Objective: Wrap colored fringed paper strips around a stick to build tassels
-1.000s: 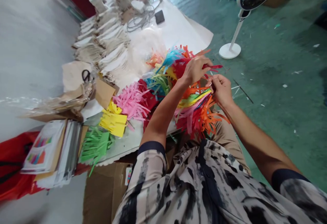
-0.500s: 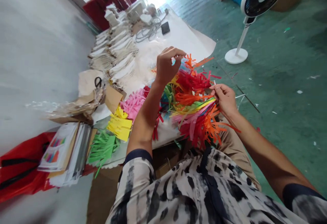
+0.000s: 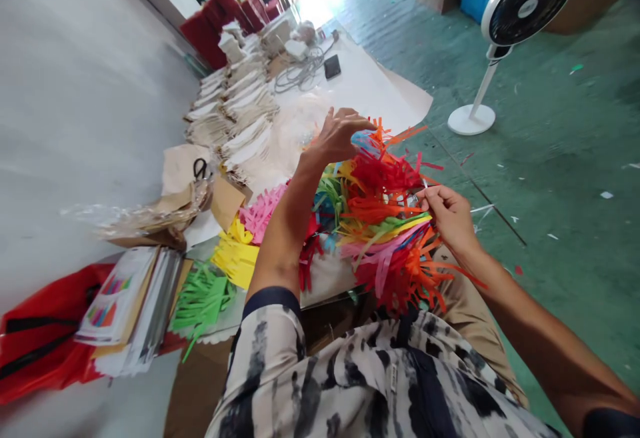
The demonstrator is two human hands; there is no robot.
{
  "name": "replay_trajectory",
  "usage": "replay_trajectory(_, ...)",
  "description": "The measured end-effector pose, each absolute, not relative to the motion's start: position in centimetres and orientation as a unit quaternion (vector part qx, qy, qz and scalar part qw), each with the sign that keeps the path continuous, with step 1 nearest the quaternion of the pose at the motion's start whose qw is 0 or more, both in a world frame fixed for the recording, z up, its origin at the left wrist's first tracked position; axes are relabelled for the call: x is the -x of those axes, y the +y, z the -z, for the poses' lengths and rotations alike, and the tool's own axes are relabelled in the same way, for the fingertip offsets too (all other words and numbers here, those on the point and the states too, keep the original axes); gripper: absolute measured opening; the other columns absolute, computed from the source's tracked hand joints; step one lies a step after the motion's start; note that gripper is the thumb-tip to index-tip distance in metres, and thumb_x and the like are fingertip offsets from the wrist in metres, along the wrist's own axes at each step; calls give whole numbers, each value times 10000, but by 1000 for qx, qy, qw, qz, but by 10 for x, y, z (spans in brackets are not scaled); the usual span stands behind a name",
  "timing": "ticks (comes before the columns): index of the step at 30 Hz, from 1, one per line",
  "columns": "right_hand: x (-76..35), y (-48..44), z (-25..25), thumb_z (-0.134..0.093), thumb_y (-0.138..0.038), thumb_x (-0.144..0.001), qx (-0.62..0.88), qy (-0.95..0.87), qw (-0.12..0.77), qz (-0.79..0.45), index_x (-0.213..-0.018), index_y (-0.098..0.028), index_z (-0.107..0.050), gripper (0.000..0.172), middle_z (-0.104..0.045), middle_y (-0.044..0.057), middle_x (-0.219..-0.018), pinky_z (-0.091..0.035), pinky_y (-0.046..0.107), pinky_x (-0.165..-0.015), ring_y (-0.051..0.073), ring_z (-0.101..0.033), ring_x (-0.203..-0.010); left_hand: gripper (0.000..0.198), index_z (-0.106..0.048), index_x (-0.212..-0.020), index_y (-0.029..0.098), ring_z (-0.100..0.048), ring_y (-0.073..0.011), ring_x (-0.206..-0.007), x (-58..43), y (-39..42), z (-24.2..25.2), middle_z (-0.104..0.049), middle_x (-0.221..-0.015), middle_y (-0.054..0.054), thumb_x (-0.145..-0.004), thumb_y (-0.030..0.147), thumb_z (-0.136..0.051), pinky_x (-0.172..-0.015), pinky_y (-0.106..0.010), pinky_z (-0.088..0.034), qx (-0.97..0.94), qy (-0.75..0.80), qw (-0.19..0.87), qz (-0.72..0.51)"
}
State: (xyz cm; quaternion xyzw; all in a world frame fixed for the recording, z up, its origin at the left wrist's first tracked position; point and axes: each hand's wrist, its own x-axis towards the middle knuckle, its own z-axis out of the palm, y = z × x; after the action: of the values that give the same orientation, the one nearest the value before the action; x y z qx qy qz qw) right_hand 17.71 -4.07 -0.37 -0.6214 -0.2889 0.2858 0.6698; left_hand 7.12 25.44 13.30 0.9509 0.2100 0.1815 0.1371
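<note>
A dense bundle of fringed paper strips (image 3: pixel 380 225) in red, orange, green, pink and blue rests in front of my body. My right hand (image 3: pixel 450 217) pinches a thin white stem (image 3: pixel 425 185) at the bundle's right side. My left hand (image 3: pixel 340 137) hovers at the top of the bundle, fingers spread and curved, close to a light blue strip (image 3: pixel 365 143). It holds nothing that I can see. The bundle's core is hidden by the strips.
Pink (image 3: pixel 263 213), yellow (image 3: pixel 235 261) and green (image 3: pixel 203 298) fringed paper lie on the table (image 3: pixel 325 278), near scissors (image 3: pixel 200 169) and booklets (image 3: pixel 120 298). Stacked cream fringes (image 3: pixel 233 115) run along it. A white fan (image 3: pixel 525 11) stands on the green floor (image 3: pixel 560 158).
My left hand has let go of the red strips and moved up and left, over the bundle. My right hand stays on the stem. The whole view has drifted slightly.
</note>
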Motion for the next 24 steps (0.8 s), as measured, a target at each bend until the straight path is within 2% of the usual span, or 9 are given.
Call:
replay_trajectory(3, -177, -40, 3, -736, -728, -947, 630, -294, 662, -279, -844, -260, -750, 479, -642, 1, -697, -360, 290, -568, 151, -491, -585, 292, -815, -924, 323, -647, -272, -1197, -68, 262, -128, -786, -908, 14, -714, 127, -761, -1419, -677, -124, -963, 191, 148, -122)
replay_trajectory(5, -177, -40, 3, -733, -719, -950, 631, -296, 662, -277, -835, -262, -748, 472, -643, 1, -692, -362, 292, -571, 151, -491, -581, 161, -805, -868, 326, -670, -251, -1132, -61, 266, -133, -789, -903, 5, -771, 201, -777, -1422, -626, -190, -947, 215, 171, -168)
replay_trajectory(7, -177, -41, 3, -732, -705, -956, 631, -299, 661, -275, -842, -263, -755, 456, -646, 1, -692, -360, 292, -571, 151, -493, -581, 88, -819, -901, 328, -688, -270, -1164, -49, 269, -146, -823, -962, -8, -818, 351, -802, -1359, -591, -347, -912, 251, 215, -244)
replay_trajectory(11, -176, -41, 3, -739, -692, -946, 631, -301, 661, -273, -862, -269, -775, 433, -644, -1, -690, -330, 296, -545, 147, -451, -551, 527, -816, -1178, 364, -613, -331, -1348, -11, 267, -185, -847, -1013, 51, -797, 727, -836, -1260, -628, -461, -806, 347, 273, -394)
replay_trajectory(13, -176, -41, 3, -744, -664, -944, 629, -302, 662, -273, -860, -263, -781, 411, -637, -3, -687, -313, 300, -543, 141, -424, -543, 650, -788, -1260, 380, -618, -317, -1291, 11, 258, -197, -834, -1008, 84, -760, 790, -855, -1211, -641, -503, -747, 382, 306, -451)
replay_trajectory(17, -174, -40, 3, -718, -570, -976, 636, -310, 658, -259, -854, -239, -775, 357, -644, 11, -701, -316, 319, -584, 145, -449, -585, 409, -774, -1064, 300, -686, -201, -969, 38, 224, -178, -741, -809, 67, -815, 605, -881, -981, -502, -645, -632, 434, 417, -489)
replay_trajectory(20, -175, -39, 5, -699, -531, -999, 643, -322, 650, -244, -826, -230, -741, 349, -651, 19, -712, -333, 333, -620, 146, -464, -609, 224, -703, -936, 249, -704, -143, -848, 42, 190, -134, -614, -676, 70, -907, 430, -831, -844, -348, -655, -564, 495, 481, -453)
replay_trajectory(22, -175, -40, 6, -691, -525, -1010, 646, -330, 645, -241, -822, -230, -728, 352, -650, 18, -712, -338, 333, -628, 144, -458, -612, 218, -714, -1071, 238, -739, -153, -852, 44, 174, -108, -698, -806, 45, -905, 338, -814, -791, -318, -641, -541, 517, 521, -411)
replay_trajectory(24, -175, -40, 7, -687, -515, -1017, 647, -333, 642, -241, -828, -229, -730, 345, -648, 16, -714, -341, 326, -627, 141, -456, -613, 462, -690, -1284, 238, -777, -189, -964, 51, 167, -95, -782, -1090, -26, -848, 254, -841, -833, -334, -644, -547, 532, 524, -378)
